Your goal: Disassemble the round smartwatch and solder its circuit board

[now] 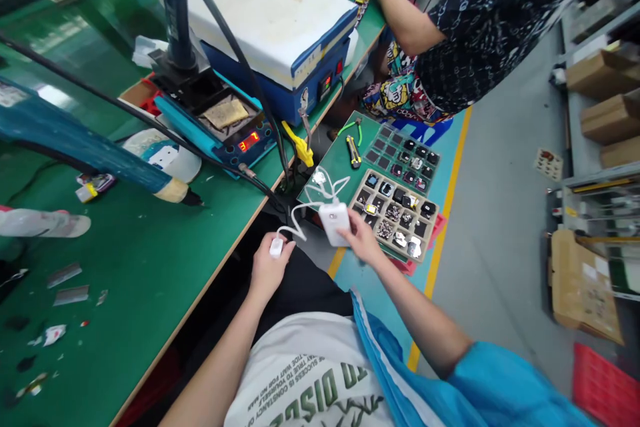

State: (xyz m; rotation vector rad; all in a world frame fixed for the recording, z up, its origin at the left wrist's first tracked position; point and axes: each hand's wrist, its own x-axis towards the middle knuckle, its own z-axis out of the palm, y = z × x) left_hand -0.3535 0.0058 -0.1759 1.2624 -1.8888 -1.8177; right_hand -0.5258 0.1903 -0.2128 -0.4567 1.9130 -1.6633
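Note:
My left hand (270, 265) is closed round a small white plug-like piece (276, 247), held above my lap beside the bench edge. To its right, my right hand (361, 238) grips a white rectangular device (335, 223) by its right side. A white cable (298, 223) runs in loops between the two pieces, with more loops rising above the device. Just beyond my right hand lies a beige compartment tray (357, 200) holding several small dark and metallic parts.
A soldering station (240, 143) and a blue heating unit (280, 90) stand on the green bench (165, 280). Green pliers (352, 125) and yellow cutters (353, 152) lie near the tray. Another person (480, 27) is at the upper right. Cardboard boxes (610, 113) sit on shelves at right.

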